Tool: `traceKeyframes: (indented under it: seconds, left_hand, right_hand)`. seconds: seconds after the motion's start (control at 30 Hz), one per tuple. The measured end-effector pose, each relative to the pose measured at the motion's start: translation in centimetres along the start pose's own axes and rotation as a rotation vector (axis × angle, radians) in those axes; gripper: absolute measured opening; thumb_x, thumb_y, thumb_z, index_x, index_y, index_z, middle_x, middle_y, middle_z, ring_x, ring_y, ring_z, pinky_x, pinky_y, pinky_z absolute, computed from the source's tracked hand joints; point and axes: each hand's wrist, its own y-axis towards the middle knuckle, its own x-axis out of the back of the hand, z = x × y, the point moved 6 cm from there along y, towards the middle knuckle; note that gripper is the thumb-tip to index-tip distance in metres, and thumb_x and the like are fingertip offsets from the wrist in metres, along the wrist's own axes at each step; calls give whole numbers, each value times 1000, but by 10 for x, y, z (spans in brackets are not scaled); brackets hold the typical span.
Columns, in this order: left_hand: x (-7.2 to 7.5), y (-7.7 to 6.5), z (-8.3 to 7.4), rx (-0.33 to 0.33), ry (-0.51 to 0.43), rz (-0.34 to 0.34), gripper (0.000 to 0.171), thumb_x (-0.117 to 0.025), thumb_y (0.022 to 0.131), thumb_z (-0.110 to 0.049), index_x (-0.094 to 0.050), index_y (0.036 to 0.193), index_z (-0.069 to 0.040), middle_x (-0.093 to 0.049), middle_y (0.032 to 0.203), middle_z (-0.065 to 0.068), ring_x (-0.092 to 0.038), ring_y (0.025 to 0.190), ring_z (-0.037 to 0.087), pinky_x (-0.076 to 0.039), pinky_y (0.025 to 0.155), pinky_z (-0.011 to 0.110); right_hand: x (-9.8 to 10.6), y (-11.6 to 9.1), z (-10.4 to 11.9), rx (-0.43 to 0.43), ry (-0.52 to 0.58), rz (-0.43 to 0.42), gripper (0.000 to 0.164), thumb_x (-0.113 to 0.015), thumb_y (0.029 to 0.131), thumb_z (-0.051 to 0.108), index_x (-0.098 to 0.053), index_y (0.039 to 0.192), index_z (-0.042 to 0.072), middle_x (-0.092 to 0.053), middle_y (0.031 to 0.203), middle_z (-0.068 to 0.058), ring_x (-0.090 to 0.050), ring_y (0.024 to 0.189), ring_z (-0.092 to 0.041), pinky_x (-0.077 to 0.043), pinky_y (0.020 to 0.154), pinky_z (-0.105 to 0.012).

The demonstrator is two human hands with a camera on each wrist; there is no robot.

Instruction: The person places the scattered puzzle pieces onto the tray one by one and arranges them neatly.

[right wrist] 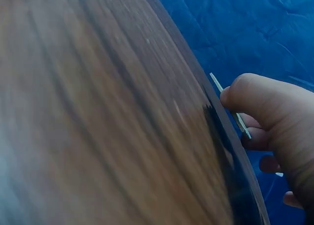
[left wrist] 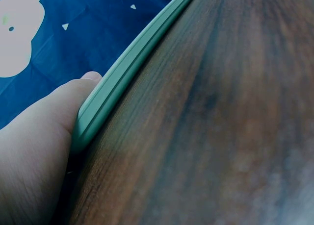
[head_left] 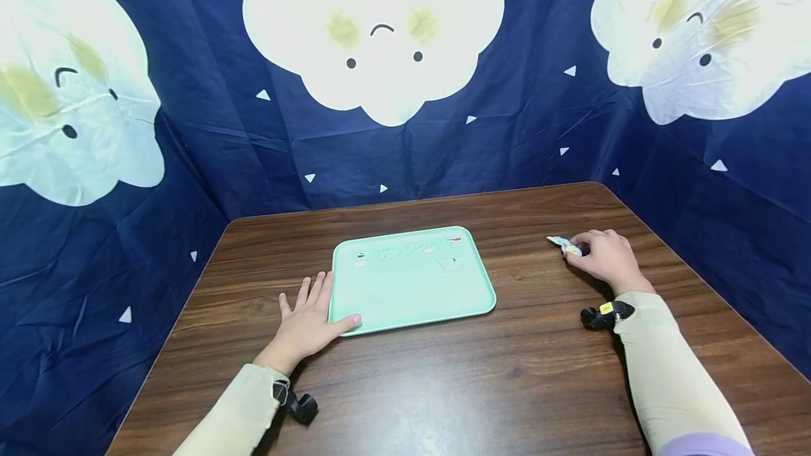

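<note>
My right hand (head_left: 605, 257), on the table's right side, pinches a small thin flat piece (head_left: 564, 245) printed in blue, yellow and white. Edge-on in the right wrist view, the piece (right wrist: 244, 125) shows between thumb and fingers, just off the tabletop. At the left end of a mint-green tray (head_left: 412, 294), my left hand (head_left: 307, 326) lies with fingers spread and straight. Its thumb (left wrist: 81, 95) rests over the tray's rim. Along the tray's far part run thin outlined shapes with small red, black and white marks; what they are is too small to tell.
The tray lies flat on a dark brown wooden table (head_left: 469, 371). Blue cloth (head_left: 538, 139) with white clouds and triangles hangs behind and at both sides. Each wrist carries a black camera mount (head_left: 602, 317).
</note>
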Motion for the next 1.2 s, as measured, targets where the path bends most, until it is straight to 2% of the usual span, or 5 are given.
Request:
traceKeyframes:
  seconds: [0.27,0.6,0.97,1.2]
  left_hand:
    - [1,0,-2,3,-3,7,121,-40,81,-91,-7,164,-8,-7,169,17,-1,154,42,11,108,78]
    - [1,0,-2,1,-1,10,122,-40,82,-91,-7,163,-7,-7,169,17,-1,154,43,11,107,78]
    - [2,0,-2,2,12,0,121,-39,82,-91,-8,163,-7,-8,169,17,-2,154,44,9,108,78]
    - [2,-1,-1,6,5,4,121,-40,82,-91,-7,163,-7,-7,169,17,-2,154,43,10,108,78]
  right_hand:
    - [-7,8,17,47,6,10,36,-73,86,34,-75,108,6,-71,109,-16,-57,100,-39,-40,91,-62]
    - [-15,18,42,103,24,29,34,-72,87,34,-75,109,7,-71,111,-15,-56,101,-38,-39,95,-64]
    - [-20,30,73,169,13,41,34,-72,85,32,-76,108,8,-71,102,-10,-58,94,-34,-41,93,-62]
    - [-24,36,89,185,20,51,34,-73,84,31,-76,109,8,-70,100,-8,-57,93,-32,-40,97,-61]
